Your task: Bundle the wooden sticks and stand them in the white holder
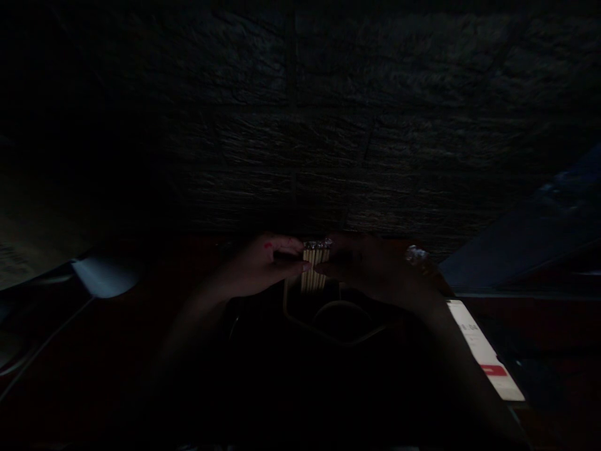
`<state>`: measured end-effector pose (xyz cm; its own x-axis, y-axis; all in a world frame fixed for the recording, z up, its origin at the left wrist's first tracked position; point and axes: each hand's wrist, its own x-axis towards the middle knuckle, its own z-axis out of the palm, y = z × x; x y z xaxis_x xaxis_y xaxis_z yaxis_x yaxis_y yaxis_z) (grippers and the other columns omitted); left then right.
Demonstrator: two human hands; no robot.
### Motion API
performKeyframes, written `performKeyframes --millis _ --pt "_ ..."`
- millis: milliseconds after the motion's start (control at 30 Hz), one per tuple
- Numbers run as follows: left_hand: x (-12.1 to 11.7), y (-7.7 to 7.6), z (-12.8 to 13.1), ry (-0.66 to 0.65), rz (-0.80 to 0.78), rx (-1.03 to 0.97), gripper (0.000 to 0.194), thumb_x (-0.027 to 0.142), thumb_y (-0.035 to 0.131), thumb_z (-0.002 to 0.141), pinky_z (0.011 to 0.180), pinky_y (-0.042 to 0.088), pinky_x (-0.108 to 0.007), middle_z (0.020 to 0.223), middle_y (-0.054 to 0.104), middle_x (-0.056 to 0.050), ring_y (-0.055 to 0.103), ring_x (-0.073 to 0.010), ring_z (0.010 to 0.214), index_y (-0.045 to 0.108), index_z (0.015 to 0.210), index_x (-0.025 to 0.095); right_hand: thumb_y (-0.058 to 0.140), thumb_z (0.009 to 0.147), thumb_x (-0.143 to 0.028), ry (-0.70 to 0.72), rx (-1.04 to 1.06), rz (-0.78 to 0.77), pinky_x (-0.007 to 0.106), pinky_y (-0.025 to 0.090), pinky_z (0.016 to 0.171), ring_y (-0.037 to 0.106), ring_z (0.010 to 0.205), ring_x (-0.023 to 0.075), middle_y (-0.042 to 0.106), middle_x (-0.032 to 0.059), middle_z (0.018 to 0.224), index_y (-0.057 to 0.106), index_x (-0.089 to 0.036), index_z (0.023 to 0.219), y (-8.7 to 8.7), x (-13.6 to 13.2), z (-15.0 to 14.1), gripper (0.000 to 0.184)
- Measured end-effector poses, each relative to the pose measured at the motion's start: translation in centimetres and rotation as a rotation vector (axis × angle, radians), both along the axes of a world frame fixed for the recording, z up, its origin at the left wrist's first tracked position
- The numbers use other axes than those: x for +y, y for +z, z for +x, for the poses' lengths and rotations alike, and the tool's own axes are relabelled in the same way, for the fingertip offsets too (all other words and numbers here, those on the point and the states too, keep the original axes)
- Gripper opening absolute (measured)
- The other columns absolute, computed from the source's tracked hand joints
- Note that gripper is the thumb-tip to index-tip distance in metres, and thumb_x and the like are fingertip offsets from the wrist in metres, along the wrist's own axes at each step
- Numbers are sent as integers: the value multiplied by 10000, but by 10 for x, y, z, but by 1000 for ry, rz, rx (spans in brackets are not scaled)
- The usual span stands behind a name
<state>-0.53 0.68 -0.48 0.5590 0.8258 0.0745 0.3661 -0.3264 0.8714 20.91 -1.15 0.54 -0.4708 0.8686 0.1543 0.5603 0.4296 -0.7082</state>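
The scene is very dark. My left hand (260, 268) and my right hand (370, 266) meet at the centre, both with fingers closed on a small bundle of pale thin sticks (313, 270) that stands upright between them. A bit of shiny foil-like wrapping (318, 243) shows at the bundle's top. Below the hands lies a dark tray-like object with a thin pale outline (328, 326).
A dark textured brick-like wall (300, 125) fills the upper half. A white card or box with a red mark (486, 351) lies at the right. A pale lamp-like shape (103, 275) with a cable sits at the left. Something small and shiny (417, 254) is near my right wrist.
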Motion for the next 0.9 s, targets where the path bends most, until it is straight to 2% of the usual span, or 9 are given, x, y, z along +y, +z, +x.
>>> performKeyframes --millis 267,467,633,767,900 --pt "0 0 -1 7 -33 20 248 286 651 816 843 534 -314 1013 741 -66 688 -203 963 701 1020 155 614 848 -302 0 4 -39 252 459 674 663 831 171 704 27 937 623 -204 1034 -2 0 2 210" --pt "-1 2 -1 -7 -5 0 217 249 650 813 816 537 -288 993 747 -48 693 -179 920 709 1003 163 624 845 -314 -9 -2 -82 244 463 659 669 824 167 711 13 938 612 -229 1062 4 -2 3 234" --pt "-1 0 -1 4 -17 -3 264 268 664 803 821 538 -298 1032 744 -52 691 -195 945 700 1044 167 624 847 -301 -12 16 -115 250 482 694 676 874 178 717 24 980 600 -225 1114 12 -6 3 279" --pt "-1 -2 1 -3 -19 -11 275 264 656 810 828 542 -300 1040 745 -43 694 -198 947 700 1069 183 620 846 -254 -14 13 -116 243 486 704 684 864 165 727 8 964 611 -226 1105 17 -9 7 261" --pt "-3 -3 5 26 -8 -37 345 244 687 786 903 521 -311 1099 731 -52 677 -204 1017 681 1126 182 613 848 -244 -13 -4 -95 243 488 695 686 851 162 736 3 965 634 -234 1068 15 -8 10 222"
